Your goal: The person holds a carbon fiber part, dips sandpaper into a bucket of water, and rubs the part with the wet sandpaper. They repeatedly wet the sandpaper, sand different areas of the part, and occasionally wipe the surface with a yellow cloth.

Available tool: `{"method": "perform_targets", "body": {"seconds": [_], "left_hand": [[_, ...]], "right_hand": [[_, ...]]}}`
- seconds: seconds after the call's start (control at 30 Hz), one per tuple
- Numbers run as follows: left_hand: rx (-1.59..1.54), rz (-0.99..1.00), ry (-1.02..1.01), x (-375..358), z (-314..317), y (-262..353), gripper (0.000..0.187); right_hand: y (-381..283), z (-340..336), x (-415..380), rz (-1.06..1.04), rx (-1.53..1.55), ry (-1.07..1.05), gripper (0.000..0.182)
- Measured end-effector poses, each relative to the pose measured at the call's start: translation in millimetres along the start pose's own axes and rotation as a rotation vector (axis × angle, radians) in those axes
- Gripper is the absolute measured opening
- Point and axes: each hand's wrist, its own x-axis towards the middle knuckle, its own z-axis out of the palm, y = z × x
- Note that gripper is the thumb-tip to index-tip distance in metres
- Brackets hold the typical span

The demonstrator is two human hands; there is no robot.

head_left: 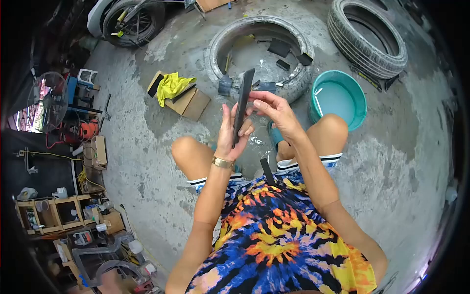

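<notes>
A flat black strip (243,105), long and narrow, stands nearly upright in front of my chest. My left hand (234,131) is wrapped round its lower part, with a gold watch at the wrist. Higher on the strip, the bent fingers of my right hand (270,109) touch its right side; whether they grip it is hard to tell. Beyond my hands a large tire (215,56) lies on the wet floor with black pieces (279,48) inside and on its rim. Another black strip (267,171) lies at my lap.
A green basin (362,105) of water stands right of the tire. To the left, a cardboard box (196,104) carries a yellow cloth (172,87). Another tire (338,34) is at the upper right, a wheel (134,29) at the upper left. Wooden shelving (56,228) with tools lines the left side.
</notes>
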Motion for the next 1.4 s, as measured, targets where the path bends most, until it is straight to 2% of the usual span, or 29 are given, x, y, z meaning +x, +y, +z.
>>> {"method": "perform_targets", "body": {"seconds": [0.07, 0.1, 0.17, 0.23, 0.3, 0.33, 0.37, 0.43, 0.47, 0.5, 0.53, 0.57, 0.63, 0.7, 0.73, 0.77, 0.83, 0.87, 0.97, 1.0, 1.03, 1.1, 1.13, 1.2, 1.23, 1.3, 1.4], "left_hand": [[0.057, -0.006, 0.012, -2, 2, 17, 0.056], [-0.074, -0.040, 0.018, -3, 14, -44, 0.056], [0.056, 0.007, 0.008, 6, 8, -39, 0.056], [0.115, 0.007, 0.005, 9, 8, -36, 0.055], [0.141, -0.008, 0.013, 12, 4, -41, 0.055], [0.131, -0.020, 0.010, 15, 2, -44, 0.055], [0.109, -0.031, 0.021, 19, -1, -46, 0.052], [0.080, -0.049, 0.035, 21, 6, -45, 0.050], [0.075, -0.053, 0.124, 23, 10, -46, 0.050], [0.070, -0.058, 0.212, 24, 14, -46, 0.050], [0.028, -0.077, 0.023, 27, 2, -44, 0.050], [0.021, -0.083, 0.022, 29, -7, -47, 0.050], [-0.037, -0.093, -0.052, 32, -11, -47, 0.050], [-0.044, -0.106, -0.030, 30, -10, -44, 0.051], [-0.046, -0.129, -0.036, 29, -9, -42, 0.051], [-0.049, -0.152, -0.041, 29, -9, -40, 0.052], [-0.105, -0.166, -0.098, 30, -13, -40, 0.052], [-0.145, -0.184, -0.092, 29, -15, -40, 0.050], [-0.196, -0.183, -0.080, 28, -16, -39, 0.049], [-0.205, -0.175, -0.080, 27, -17, -39, 0.049], [-0.206, -0.172, -0.073, 26, -16, -40, 0.049], [-0.105, -0.108, 0.007, 25, -14, -41, 0.052], [-0.102, -0.112, 0.011, 25, -12, -41, 0.052], [0.225, 0.016, 0.175, 24, -5, -42, 0.057], [0.224, 0.005, 0.171, 25, 0, -42, 0.057], [0.412, 0.058, 0.256, 25, 8, -40, 0.062], [0.455, 0.097, 0.240, 28, 10, -43, 0.065]], "right_hand": [[-3, 18, 5, -0.042, 0.030, 0.061, 0.040], [-12, -17, -36, 0.050, -0.057, 0.107, 0.040], [-9, -12, -26, -0.064, -0.133, 0.197, 0.039], [-3, -9, -19, -0.047, -0.137, 0.236, 0.045], [16, -13, -11, -0.094, -0.196, 0.298, 0.054], [22, -16, -9, -0.062, -0.218, 0.335, 0.070], [30, -18, -10, -0.057, -0.224, 0.344, 0.070], [37, -11, -19, -0.106, -0.325, 0.377, 0.088], [38, -8, -29, -0.096, -0.358, 0.338, 0.109], [44, -5, -39, -0.090, -0.364, 0.343, 0.109], [53, -3, -49, -0.108, -0.519, 0.294, 0.113], [59, -2, -58, -0.125, -0.673, 0.244, 0.117], [62, -2, -73, -0.066, -0.657, 0.211, 0.117], [61, -5, -82, 0.077, -0.316, 0.241, 0.108], [59, -10, -85, 0.079, -0.233, 0.279, 0.097], [57, -17, -85, 0.078, -0.235, 0.281, 0.097], [51, -28, -83, 0.090, -0.217, 0.345, 0.085], [48, -31, -80, 0.041, -0.252, 0.377, 0.071], [43, -40, -69, 0.025, -0.227, 0.355, 0.060], [37, -35, -65, -0.012, -0.192, 0.378, 0.047], [32, -33, -62, -0.007, -0.189, 0.373, 0.047], [24, -30, -55, -0.010, -0.165, 0.346, 0.036], [19, -28, -52, -0.008, -0.160, 0.349, 0.036], [14, -24, -47, -0.011, -0.128, 0.331, 0.024], [15, -27, -45, -0.009, -0.129, 0.342, 0.024], [22, -33, -40, 0.020, -0.116, 0.323, 0.019], [26, -36, -30, 0.011, -0.101, 0.332, 0.018]]}}
